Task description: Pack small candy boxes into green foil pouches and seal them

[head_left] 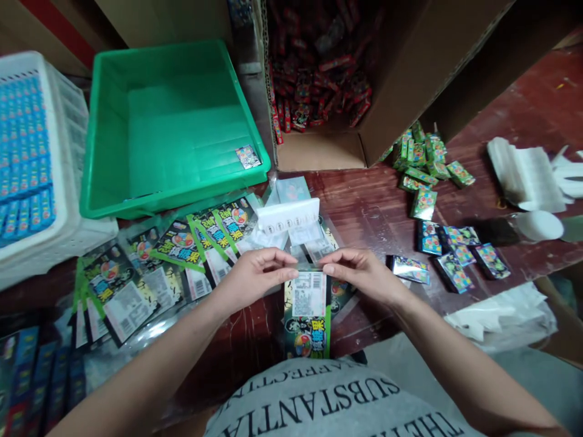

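Note:
A printed candy bag (306,325), dark with a green edge and a white label, lies upside down on the table's front edge, close to my body. My left hand (260,274) pinches one corner of its far edge between thumb and fingers. The opposite corner is pinched the same way by my right hand (357,273). Just beyond my fingers sits a white folded card strip (289,215) with a row of round marks, on top of clear plastic packets. More of the same bags (182,240) are fanned out to the left of my left hand.
A green bin (177,121) with a small packet (248,156) in it stands behind the bags. To its left is a white crate (68,121) of blue boxes. A carton (323,149) holds red boxes. Green boxes (423,158) and dark blue boxes (450,255) lie right.

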A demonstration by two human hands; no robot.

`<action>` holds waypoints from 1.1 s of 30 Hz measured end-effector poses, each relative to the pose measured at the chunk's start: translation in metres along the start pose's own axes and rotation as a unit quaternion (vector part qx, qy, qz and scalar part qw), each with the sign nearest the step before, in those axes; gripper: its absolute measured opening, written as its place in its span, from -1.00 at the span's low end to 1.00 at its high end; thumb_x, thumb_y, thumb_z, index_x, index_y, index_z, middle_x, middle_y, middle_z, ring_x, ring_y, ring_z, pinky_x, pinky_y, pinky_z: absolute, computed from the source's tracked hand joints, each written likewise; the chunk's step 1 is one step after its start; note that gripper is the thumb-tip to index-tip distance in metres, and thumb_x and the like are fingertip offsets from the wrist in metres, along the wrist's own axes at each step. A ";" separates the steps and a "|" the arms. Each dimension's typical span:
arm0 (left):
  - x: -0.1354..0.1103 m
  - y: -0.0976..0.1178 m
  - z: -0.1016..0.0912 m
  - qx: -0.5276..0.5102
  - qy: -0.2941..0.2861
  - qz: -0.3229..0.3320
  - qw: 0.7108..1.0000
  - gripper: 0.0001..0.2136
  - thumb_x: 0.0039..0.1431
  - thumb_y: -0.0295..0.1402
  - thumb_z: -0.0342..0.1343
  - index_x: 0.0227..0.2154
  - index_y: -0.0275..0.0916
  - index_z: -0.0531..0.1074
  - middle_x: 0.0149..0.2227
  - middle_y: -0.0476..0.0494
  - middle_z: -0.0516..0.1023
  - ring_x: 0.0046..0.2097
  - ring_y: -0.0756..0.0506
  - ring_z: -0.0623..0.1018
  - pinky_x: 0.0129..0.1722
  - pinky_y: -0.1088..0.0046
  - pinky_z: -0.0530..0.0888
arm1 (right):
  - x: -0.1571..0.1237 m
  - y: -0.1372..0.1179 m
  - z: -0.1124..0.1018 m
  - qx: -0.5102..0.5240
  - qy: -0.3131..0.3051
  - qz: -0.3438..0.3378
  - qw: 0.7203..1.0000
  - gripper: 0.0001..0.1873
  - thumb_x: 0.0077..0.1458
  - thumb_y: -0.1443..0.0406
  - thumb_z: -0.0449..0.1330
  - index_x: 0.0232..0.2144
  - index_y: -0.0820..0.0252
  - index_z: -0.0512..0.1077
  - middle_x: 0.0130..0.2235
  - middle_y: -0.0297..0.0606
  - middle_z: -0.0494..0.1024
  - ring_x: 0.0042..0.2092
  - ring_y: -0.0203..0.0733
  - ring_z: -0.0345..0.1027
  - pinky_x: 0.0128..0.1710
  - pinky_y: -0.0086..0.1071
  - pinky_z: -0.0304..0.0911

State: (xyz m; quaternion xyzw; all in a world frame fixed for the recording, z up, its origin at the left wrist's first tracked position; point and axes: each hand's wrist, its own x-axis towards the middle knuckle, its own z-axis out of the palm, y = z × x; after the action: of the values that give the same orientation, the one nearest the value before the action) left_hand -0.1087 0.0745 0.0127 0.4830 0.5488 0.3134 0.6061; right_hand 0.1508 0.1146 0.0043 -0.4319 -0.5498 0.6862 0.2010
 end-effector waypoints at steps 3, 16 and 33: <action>0.000 -0.002 -0.005 0.065 -0.011 0.066 0.996 -0.88 0.18 -0.23 0.29 -0.29 -0.12 0.62 -0.25 -0.12 0.67 -0.23 -0.11 0.62 -0.17 0.27 0.53 | -0.006 0.004 -0.002 -0.074 -0.009 -0.084 0.994 -0.73 0.14 0.12 0.40 -0.11 0.00 0.62 -0.14 -0.28 0.66 -0.16 -0.18 0.53 -0.12 -0.23 0.47; 0.035 0.022 -0.021 0.480 0.135 0.261 0.826 -0.69 0.20 -0.17 0.29 -0.02 -0.12 0.55 0.17 -0.26 0.43 0.19 -0.37 0.36 0.20 -0.07 0.33 | 0.120 -0.033 -0.047 -0.408 0.003 -0.327 0.853 -0.32 0.11 0.16 0.42 0.23 0.07 0.32 0.20 -0.03 0.44 0.23 0.18 0.25 0.24 0.16 0.17; 0.064 0.032 -0.031 -0.104 0.176 0.061 0.977 -0.67 0.07 -0.13 0.40 -0.20 -0.21 0.53 -0.36 -0.01 0.59 -0.41 0.00 0.51 -0.44 0.55 0.44 | 0.110 -0.038 -0.028 -0.066 0.074 -0.228 0.969 -0.69 0.21 0.04 0.30 -0.27 0.17 0.48 -0.31 -0.35 0.52 -0.32 -0.29 0.35 -0.34 -0.44 0.23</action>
State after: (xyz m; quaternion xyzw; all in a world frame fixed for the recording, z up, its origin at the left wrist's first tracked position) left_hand -0.1214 0.1507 0.0217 0.3872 0.5812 0.4848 0.5265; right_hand 0.1058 0.2249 -0.0019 -0.3571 -0.6611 0.5506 0.3638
